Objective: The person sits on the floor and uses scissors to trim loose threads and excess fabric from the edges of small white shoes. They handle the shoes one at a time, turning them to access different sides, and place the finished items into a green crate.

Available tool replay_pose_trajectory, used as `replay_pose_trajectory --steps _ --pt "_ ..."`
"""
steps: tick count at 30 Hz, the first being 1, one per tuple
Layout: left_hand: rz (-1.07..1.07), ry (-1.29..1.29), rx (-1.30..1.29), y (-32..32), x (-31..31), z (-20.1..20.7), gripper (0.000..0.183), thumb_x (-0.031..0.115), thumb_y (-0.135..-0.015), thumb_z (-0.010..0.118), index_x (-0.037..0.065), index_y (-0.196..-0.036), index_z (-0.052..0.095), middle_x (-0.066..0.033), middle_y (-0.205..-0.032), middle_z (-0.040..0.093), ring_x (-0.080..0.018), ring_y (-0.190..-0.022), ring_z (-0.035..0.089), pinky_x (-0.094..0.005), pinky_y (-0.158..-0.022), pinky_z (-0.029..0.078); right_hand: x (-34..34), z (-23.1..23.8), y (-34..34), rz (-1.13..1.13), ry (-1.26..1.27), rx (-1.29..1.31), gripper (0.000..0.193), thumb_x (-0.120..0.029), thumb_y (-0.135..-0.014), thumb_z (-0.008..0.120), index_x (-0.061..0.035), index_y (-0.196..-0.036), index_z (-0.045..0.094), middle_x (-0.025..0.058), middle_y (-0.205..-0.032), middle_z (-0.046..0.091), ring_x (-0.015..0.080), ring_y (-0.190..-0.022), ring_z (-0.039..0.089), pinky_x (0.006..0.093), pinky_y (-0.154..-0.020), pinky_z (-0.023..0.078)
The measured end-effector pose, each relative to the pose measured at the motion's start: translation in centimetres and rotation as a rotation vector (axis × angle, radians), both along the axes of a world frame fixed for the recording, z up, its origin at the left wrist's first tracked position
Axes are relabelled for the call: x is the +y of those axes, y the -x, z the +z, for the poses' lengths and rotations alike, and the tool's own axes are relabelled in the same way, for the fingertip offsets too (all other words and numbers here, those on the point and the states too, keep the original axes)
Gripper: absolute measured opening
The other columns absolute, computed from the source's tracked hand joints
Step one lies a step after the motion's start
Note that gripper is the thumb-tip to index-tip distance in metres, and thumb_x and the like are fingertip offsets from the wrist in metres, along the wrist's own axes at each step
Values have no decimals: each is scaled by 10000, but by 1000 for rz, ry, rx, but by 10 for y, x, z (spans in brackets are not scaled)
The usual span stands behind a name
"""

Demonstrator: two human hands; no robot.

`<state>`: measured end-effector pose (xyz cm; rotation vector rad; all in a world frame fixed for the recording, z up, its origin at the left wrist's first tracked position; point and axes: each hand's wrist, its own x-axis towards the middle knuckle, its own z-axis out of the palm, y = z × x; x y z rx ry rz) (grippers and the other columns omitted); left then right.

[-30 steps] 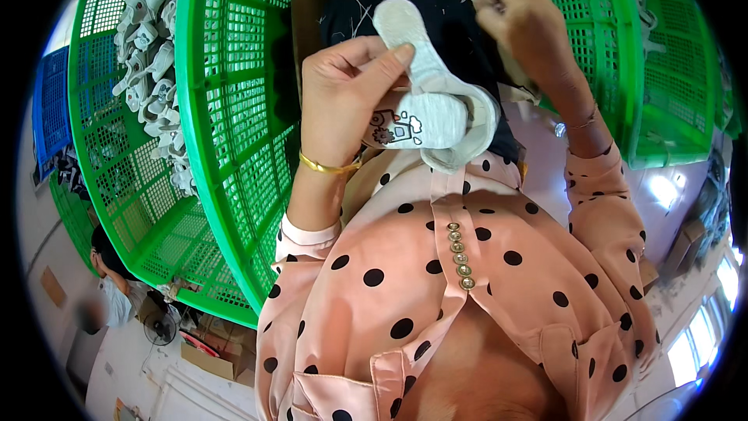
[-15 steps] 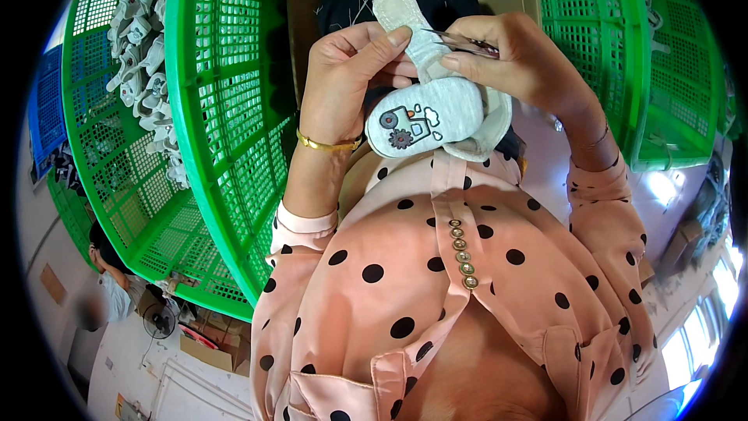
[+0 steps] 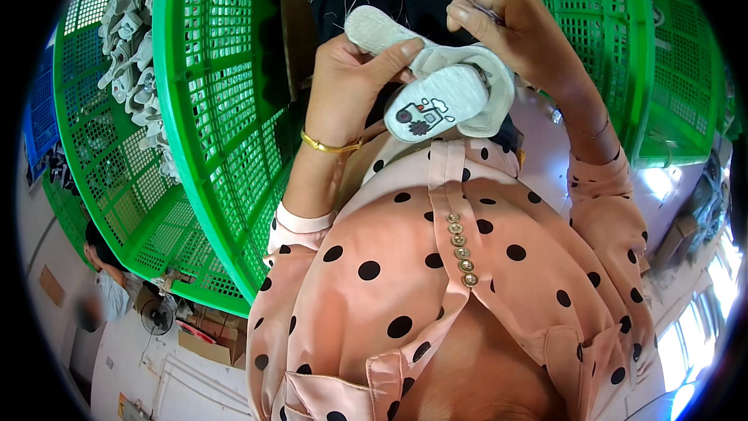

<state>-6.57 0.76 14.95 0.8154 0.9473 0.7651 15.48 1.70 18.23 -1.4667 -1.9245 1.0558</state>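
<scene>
A small pale grey fabric shoe upper point(image 3: 436, 105) with an embroidered vehicle on its toe hangs over my lap. My left hand point(image 3: 351, 82) pinches it between thumb and fingers near the base of its long strap-like back piece point(image 3: 372, 29). To the right and a little above, my right hand point(image 3: 518, 35) is closed around slim dark thread snips point(image 3: 489, 12), whose tip points up and left, apart from the shoe. Most of the snips' body is hidden by the fingers.
Tall green plastic crates point(image 3: 222, 101) stand close on my left, one holding a heap of similar shoe pieces point(image 3: 132, 47). Another green crate point(image 3: 596, 39) is on my right. Loose thread ends lie on my dark trousers point(image 3: 351, 0). A person point(image 3: 109, 288) is at the far left.
My right hand has drawn the snips up, away from the shoe upper. The left hand has tilted the upper, so its strap now points left and its toe has swung toward the right.
</scene>
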Motion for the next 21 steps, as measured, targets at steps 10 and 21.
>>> replay_pose_trajectory --steps 10,21 --pt "184 129 -39 4 1 1 154 152 -909 677 13 -975 682 -86 -902 714 -153 -773 685 -288 -697 565 -34 24 -14 -176 3 -266 513 -378 -749 798 -59 -1102 606 142 -718 635 293 -644 633 336 -618 502" --pt "102 312 -215 0 -12 -19 152 153 -929 650 19 -990 684 -94 -926 717 -170 -802 695 -306 -733 576 -62 -15 -12 -232 59 -192 299 -161 -808 676 -21 -1064 607 167 -699 645 362 -664 636 397 -617 494"
